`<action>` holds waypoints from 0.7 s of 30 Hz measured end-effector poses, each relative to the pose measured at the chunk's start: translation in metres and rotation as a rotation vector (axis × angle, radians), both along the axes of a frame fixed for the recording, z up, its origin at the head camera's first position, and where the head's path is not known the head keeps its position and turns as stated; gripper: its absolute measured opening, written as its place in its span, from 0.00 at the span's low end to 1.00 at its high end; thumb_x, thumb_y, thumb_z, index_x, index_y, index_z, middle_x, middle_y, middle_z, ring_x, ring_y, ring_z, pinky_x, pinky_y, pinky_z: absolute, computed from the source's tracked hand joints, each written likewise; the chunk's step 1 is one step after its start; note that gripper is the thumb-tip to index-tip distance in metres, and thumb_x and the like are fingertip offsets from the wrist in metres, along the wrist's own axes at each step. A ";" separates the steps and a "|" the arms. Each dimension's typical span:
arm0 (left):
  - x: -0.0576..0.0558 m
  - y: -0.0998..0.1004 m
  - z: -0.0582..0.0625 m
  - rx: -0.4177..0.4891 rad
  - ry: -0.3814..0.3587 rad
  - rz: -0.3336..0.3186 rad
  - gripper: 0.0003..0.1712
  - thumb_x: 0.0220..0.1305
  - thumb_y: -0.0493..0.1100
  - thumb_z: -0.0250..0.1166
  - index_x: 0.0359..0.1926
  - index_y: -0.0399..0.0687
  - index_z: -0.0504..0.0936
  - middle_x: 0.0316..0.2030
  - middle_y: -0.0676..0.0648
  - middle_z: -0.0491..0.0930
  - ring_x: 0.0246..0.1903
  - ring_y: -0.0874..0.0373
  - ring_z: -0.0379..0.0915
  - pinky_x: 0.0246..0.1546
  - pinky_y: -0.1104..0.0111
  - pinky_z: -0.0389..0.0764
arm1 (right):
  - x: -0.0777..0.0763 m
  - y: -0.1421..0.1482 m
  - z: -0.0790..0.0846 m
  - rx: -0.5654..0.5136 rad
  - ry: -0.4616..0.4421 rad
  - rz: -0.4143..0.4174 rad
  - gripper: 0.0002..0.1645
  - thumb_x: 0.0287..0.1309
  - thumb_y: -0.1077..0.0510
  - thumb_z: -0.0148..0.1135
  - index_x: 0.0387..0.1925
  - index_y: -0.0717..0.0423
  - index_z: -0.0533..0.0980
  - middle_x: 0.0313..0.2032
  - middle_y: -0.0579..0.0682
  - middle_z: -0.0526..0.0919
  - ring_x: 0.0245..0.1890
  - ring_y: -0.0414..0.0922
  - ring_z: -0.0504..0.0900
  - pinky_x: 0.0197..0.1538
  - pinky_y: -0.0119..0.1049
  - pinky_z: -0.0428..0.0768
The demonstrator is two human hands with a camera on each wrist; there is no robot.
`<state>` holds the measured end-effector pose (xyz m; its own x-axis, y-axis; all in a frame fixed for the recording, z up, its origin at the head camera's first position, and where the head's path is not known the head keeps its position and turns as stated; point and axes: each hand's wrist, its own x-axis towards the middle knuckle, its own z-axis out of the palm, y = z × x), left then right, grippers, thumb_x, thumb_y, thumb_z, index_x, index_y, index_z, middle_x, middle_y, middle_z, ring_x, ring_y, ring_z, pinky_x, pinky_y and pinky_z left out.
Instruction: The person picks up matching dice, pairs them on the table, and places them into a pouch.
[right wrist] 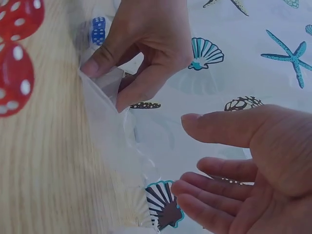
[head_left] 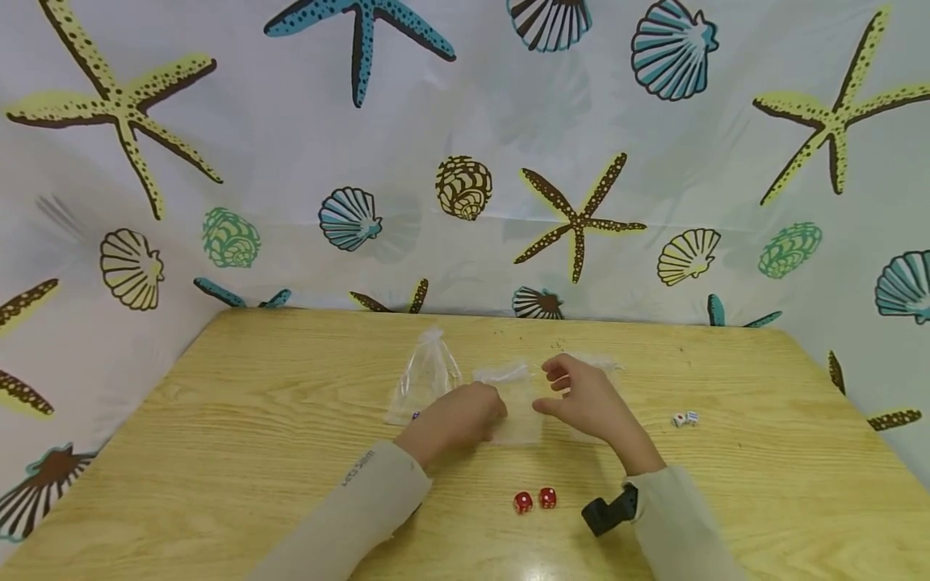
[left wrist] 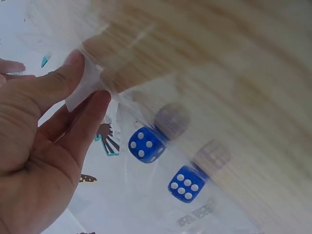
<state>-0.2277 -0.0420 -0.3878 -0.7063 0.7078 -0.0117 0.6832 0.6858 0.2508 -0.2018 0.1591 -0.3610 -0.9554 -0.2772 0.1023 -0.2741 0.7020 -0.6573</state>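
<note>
Between my hands lies a flat, sheer white pouch (head_left: pixel 521 411); my left hand (head_left: pixel 461 413) pinches its left edge between thumb and fingers, as the left wrist view confirms. My right hand (head_left: pixel 587 399) hovers at the pouch's right side, thumb and fingers spread apart and holding nothing. Partly under that right hand is another sheer pouch (head_left: pixel 605 365). To the left, a gathered sheer pouch (head_left: pixel 425 379) stands beyond my left hand. Two blue dice (left wrist: pixel 147 145) with white dots show close to the left hand, seemingly inside this gathered pouch.
Two red dice (head_left: pixel 535 499) sit on the wooden table (head_left: pixel 291 452) nearer to me. Off to the right are two white dice (head_left: pixel 685 419). A white cloth (head_left: pixel 291 177) printed with shells and starfish rises behind the table and along its sides.
</note>
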 end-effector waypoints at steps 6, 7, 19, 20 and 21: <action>0.005 0.000 0.002 0.018 0.061 0.018 0.12 0.56 0.27 0.58 0.26 0.44 0.84 0.26 0.50 0.80 0.26 0.62 0.67 0.32 0.69 0.74 | -0.007 -0.008 -0.002 -0.048 -0.040 -0.014 0.32 0.58 0.57 0.64 0.61 0.64 0.66 0.59 0.64 0.72 0.57 0.59 0.75 0.56 0.51 0.76; 0.005 0.001 0.002 0.016 0.064 0.024 0.12 0.57 0.27 0.58 0.26 0.44 0.83 0.26 0.51 0.79 0.26 0.62 0.67 0.32 0.69 0.74 | -0.007 -0.008 -0.002 -0.053 -0.045 -0.010 0.32 0.58 0.57 0.64 0.61 0.64 0.65 0.60 0.64 0.71 0.58 0.60 0.74 0.56 0.52 0.76; 0.010 0.002 0.010 -0.070 0.145 0.147 0.13 0.58 0.26 0.63 0.33 0.48 0.87 0.32 0.50 0.85 0.32 0.59 0.80 0.33 0.69 0.79 | -0.007 -0.004 -0.007 -0.050 -0.045 -0.009 0.33 0.59 0.57 0.63 0.63 0.64 0.64 0.61 0.65 0.70 0.58 0.60 0.74 0.56 0.52 0.76; 0.011 0.001 0.011 -0.058 0.151 0.155 0.13 0.58 0.26 0.62 0.34 0.47 0.87 0.33 0.50 0.86 0.34 0.57 0.81 0.34 0.68 0.80 | -0.007 -0.003 -0.007 -0.049 -0.040 -0.008 0.32 0.59 0.57 0.63 0.62 0.64 0.64 0.61 0.65 0.70 0.58 0.60 0.74 0.56 0.52 0.76; 0.012 0.001 0.013 -0.049 0.157 0.159 0.13 0.59 0.27 0.62 0.35 0.47 0.87 0.34 0.49 0.86 0.34 0.56 0.81 0.35 0.67 0.81 | -0.007 -0.003 -0.007 -0.047 -0.034 -0.007 0.32 0.59 0.57 0.63 0.62 0.64 0.65 0.61 0.65 0.70 0.57 0.60 0.74 0.56 0.52 0.76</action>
<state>-0.2156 -0.0409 -0.3752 -0.8051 0.5883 0.0753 0.5931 0.7970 0.1137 -0.2089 0.1565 -0.3681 -0.9603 -0.2666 0.0820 -0.2462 0.6722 -0.6983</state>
